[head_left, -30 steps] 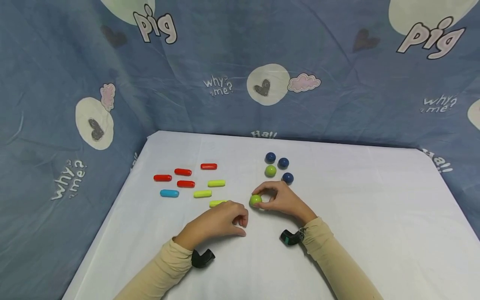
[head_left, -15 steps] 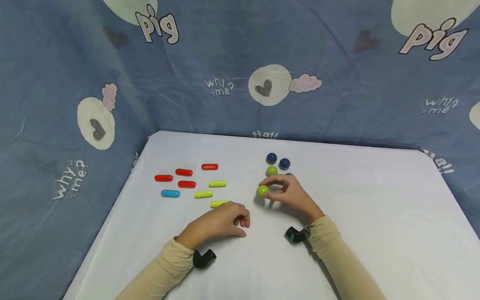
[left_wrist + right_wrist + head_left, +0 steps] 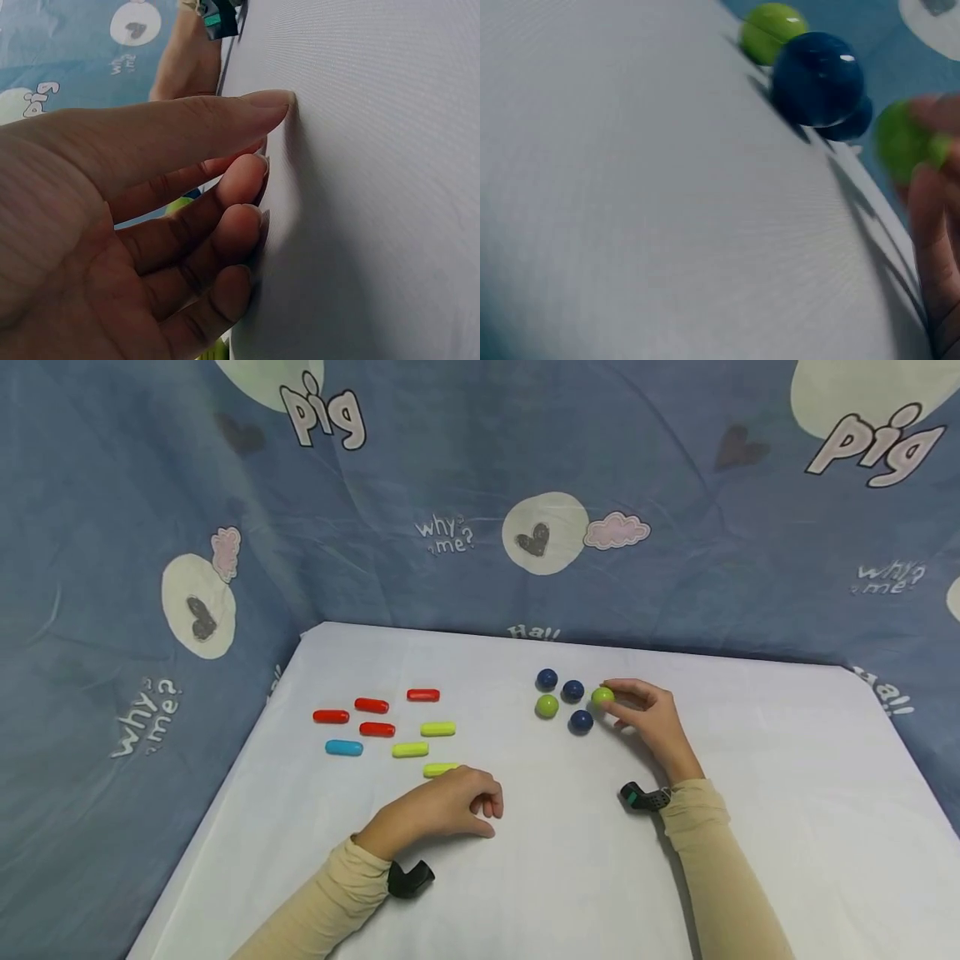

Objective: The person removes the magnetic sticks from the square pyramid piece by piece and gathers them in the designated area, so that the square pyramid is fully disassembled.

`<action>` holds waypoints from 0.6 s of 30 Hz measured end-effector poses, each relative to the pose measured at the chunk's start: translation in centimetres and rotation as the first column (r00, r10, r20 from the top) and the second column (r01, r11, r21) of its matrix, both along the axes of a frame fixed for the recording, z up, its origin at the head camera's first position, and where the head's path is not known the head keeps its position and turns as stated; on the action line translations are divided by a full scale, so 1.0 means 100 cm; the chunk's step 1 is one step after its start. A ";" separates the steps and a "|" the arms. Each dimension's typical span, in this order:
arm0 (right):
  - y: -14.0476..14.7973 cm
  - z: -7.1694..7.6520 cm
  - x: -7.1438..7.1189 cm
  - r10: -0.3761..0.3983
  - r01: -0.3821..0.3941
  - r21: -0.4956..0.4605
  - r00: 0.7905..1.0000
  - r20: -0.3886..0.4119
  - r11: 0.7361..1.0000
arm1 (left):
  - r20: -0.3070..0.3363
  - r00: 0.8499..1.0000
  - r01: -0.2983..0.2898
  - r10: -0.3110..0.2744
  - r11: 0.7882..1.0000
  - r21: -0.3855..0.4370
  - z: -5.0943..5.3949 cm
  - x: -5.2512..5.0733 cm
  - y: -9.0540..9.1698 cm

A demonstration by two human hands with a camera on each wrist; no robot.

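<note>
Between thumb and fingers my right hand (image 3: 651, 720) pinches a green ball (image 3: 602, 697), just right of a loose group of balls. In the right wrist view this held green ball (image 3: 904, 142) is blurred and appears raised off the cloth. The group has another green ball (image 3: 547, 706) and three dark blue balls, the nearest blue ball (image 3: 581, 722) sitting lowest. My left hand (image 3: 450, 802) rests on the white cloth with relaxed, bent fingers and nothing in them. It partly covers a yellow-green stick (image 3: 439, 770). In the left wrist view the thumb and fingertips of the left hand (image 3: 172, 225) touch the cloth.
On the left side of the table (image 3: 540, 877) lie several red sticks, such as one red stick (image 3: 377, 729), a blue stick (image 3: 344, 747), and more yellow-green sticks, including one yellow-green stick (image 3: 410, 749). A printed blue curtain (image 3: 450, 593) hangs along the back and left edges.
The right hand has carried the green ball rightward and away from me, from the middle of the table to the right side of the group. The left hand has stayed in place.
</note>
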State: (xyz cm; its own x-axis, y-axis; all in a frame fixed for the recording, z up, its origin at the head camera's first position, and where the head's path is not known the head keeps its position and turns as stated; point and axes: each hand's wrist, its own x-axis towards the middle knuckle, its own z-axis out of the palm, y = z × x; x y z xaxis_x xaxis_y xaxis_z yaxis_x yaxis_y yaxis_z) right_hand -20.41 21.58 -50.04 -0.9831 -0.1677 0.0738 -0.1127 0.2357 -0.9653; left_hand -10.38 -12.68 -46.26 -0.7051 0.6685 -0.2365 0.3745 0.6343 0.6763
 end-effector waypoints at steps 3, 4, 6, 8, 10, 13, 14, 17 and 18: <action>0.002 -0.005 -0.002 -0.012 0.011 0.049 1.000 0.005 0.999 | -0.003 1.000 -0.006 0.006 1.000 -0.004 0.001 0.001 0.000; 0.002 -0.006 -0.003 -0.011 0.011 0.078 1.000 0.002 0.997 | -0.005 1.000 -0.008 0.008 1.000 -0.005 0.001 0.001 0.000; 0.000 -0.007 -0.004 -0.007 0.009 0.118 1.000 -0.011 0.993 | -0.011 1.000 -0.011 0.011 1.000 -0.007 0.002 0.002 -0.001; -0.001 -0.008 -0.006 -0.004 0.007 0.151 1.000 -0.020 0.989 | -0.012 1.000 -0.010 0.010 1.000 -0.007 0.003 0.001 -0.001; -0.001 -0.008 -0.005 -0.001 0.004 0.159 1.000 -0.017 0.987 | -0.013 1.000 -0.002 0.002 1.000 0.001 0.003 0.001 -0.001; -0.001 -0.010 -0.005 0.005 -0.002 0.160 1.000 -0.015 0.987 | -0.011 1.000 0.002 -0.002 1.000 0.001 0.003 0.001 0.000; -0.001 -0.011 -0.004 0.003 -0.001 0.154 1.000 -0.014 0.988 | -0.010 1.000 0.003 -0.003 1.000 0.000 0.003 0.001 0.001; 0.000 -0.012 -0.003 0.004 0.001 0.150 1.000 -0.031 0.989 | -0.008 1.000 0.007 -0.007 1.000 0.001 0.002 0.001 0.001; 0.000 -0.013 -0.002 0.004 0.002 0.147 0.999 -0.038 0.989 | -0.007 1.000 0.008 -0.008 1.000 0.001 0.002 0.001 0.001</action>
State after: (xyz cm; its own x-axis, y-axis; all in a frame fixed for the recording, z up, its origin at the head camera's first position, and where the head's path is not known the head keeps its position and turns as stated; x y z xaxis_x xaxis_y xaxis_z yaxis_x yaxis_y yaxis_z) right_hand -20.66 21.55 -51.34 -0.9798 -0.1806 0.0859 -0.1493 0.3744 -0.9152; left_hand -10.30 -12.54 -46.04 -0.7015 0.6741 -0.2312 0.3839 0.6307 0.6745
